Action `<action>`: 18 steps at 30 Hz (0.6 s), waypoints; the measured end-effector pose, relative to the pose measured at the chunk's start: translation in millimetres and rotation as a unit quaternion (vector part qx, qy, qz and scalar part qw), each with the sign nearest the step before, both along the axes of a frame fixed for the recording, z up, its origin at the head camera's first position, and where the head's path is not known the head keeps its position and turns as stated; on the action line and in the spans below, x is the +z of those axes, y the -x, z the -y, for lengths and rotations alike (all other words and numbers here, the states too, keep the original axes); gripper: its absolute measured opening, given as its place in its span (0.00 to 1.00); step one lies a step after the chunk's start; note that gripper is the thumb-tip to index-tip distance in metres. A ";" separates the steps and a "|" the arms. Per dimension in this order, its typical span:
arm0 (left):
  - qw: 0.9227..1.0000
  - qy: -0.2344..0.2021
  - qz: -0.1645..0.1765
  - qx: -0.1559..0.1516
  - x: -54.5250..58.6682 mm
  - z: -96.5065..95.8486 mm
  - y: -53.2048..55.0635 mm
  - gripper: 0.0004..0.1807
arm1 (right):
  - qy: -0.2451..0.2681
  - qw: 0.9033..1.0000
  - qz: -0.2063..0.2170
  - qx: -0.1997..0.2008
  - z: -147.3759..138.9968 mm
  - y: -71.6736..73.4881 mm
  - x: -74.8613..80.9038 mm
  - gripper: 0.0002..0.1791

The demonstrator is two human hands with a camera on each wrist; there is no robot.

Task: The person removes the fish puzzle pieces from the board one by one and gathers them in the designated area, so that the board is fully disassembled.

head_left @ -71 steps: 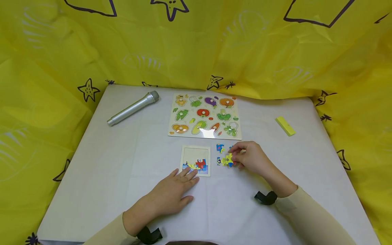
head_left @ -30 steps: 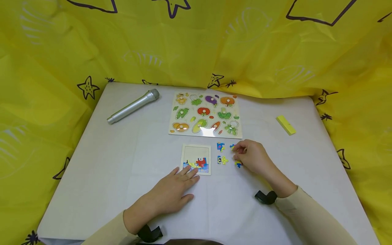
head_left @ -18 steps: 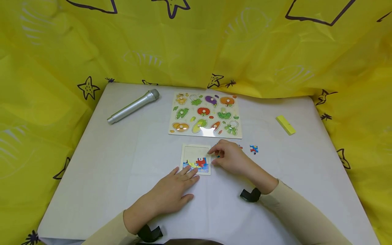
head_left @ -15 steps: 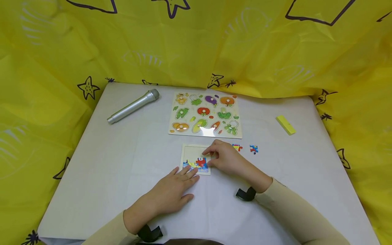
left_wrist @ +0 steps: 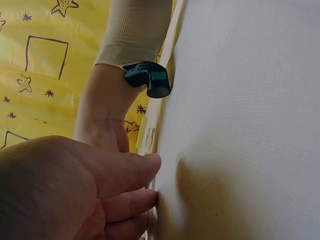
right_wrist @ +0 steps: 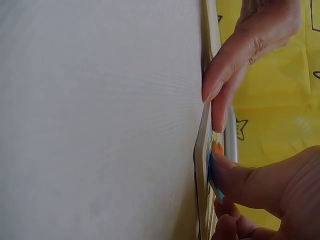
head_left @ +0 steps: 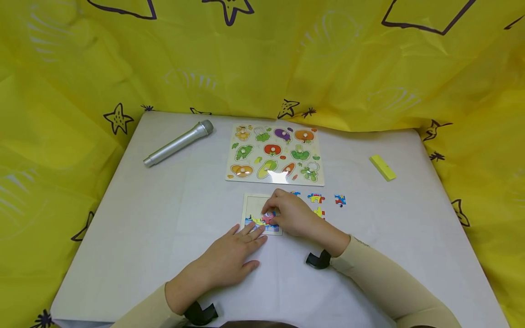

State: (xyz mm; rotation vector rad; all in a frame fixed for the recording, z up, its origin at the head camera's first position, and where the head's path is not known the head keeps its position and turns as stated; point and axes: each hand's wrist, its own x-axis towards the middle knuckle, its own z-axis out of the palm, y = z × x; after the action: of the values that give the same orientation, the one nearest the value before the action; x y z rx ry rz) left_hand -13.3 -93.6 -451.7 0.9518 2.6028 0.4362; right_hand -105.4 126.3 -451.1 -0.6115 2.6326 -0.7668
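My left hand [head_left: 229, 261] lies flat, its spread fingertips resting on the lower edge of a small wooden puzzle tray [head_left: 244, 208]. The tray has picture pieces fitted along its bottom, and its upper part is bare wood. Over the tray's right side, my right hand [head_left: 293, 214] pinches a jigsaw puzzle piece [right_wrist: 218, 191] between thumb and fingers. In the right wrist view this piece stands tilted against the tray, its blue edge showing. Most of its picture is hidden by the fingers. The left wrist view shows the left hand's thumb and fingers [left_wrist: 129, 205] by the table.
Several loose puzzle pieces [head_left: 340, 199] lie right of the tray, partly behind the right hand. Behind stands a vegetable peg board [head_left: 256, 159]. A silver microphone [head_left: 178, 143] lies back left, a yellow block [head_left: 383, 167] at the right. Yellow cloth surrounds the white table [head_left: 135, 237].
From the loose pieces, my right hand has moved left to the tray with a puzzle piece. One loose piece has shifted to the right of the others. The left hand has stayed put.
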 end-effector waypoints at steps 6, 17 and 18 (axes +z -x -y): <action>1.000 -0.001 -0.006 -0.001 -0.9 0.4 0.0 0.33 | 0.005 1.000 -0.014 0.006 -1.0 -0.7 0.4 0.13; 1.000 0.000 -0.006 -0.001 0.2 -0.2 -1.1 0.33 | 0.046 0.999 -0.019 -0.005 -4.5 -3.2 1.9 0.12; 1.000 0.000 -0.005 -0.001 0.2 -0.2 -1.2 0.33 | 0.049 0.999 -0.016 -0.010 -5.0 -3.8 2.3 0.11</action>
State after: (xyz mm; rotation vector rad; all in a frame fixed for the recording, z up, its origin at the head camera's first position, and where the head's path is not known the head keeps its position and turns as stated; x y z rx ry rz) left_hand -12.1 -93.5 -451.5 0.9590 2.6114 0.4318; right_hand -101.6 131.3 -448.8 -0.6297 2.6469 -0.9031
